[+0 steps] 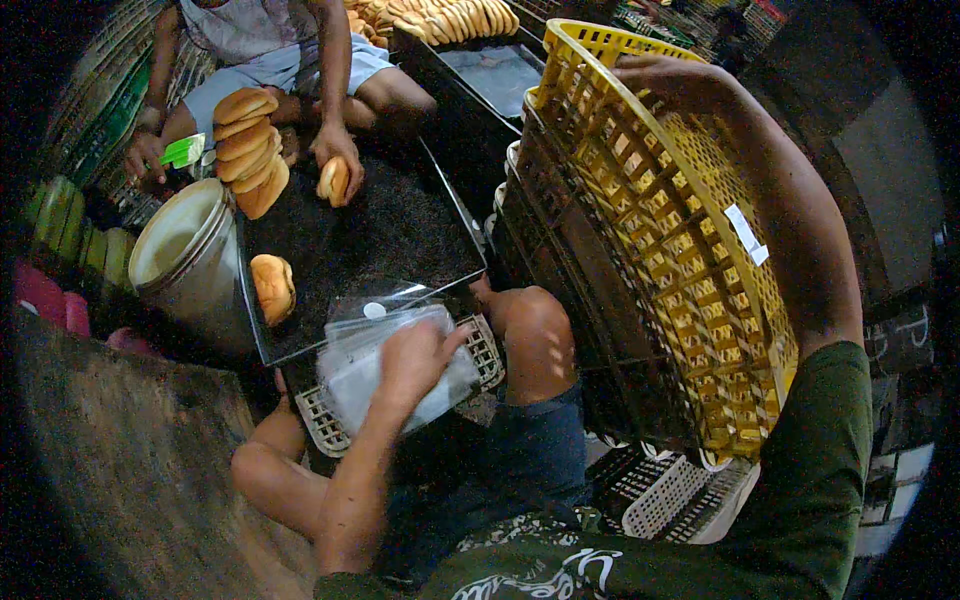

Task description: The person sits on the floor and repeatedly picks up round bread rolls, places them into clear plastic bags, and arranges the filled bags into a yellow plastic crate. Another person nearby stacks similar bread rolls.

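My left hand (418,356), blurred, lies over a stack of clear plastic bags (442,401) with its thumb apart; whether it pinches a bag is unclear. Under the bags sits an upturned pale plastic basket (326,427) between my bent legs. At upper right, my right hand (675,79) grips the rim of a yellow plastic crate (720,292), which stands tilted on its side. Before me is a black tray (375,232) with a filled-looking bun (273,289) on its left side. Several more buns (251,150) are piled at its far left corner.
Across the tray, a co-worker's hand (341,169) holds a split bun; the other hand (146,154) holds a green-handled spatula (182,151). A white bucket (184,236) stands left of the tray. Rows of bread (457,19) lie behind. Dark crates (570,255) stand right.
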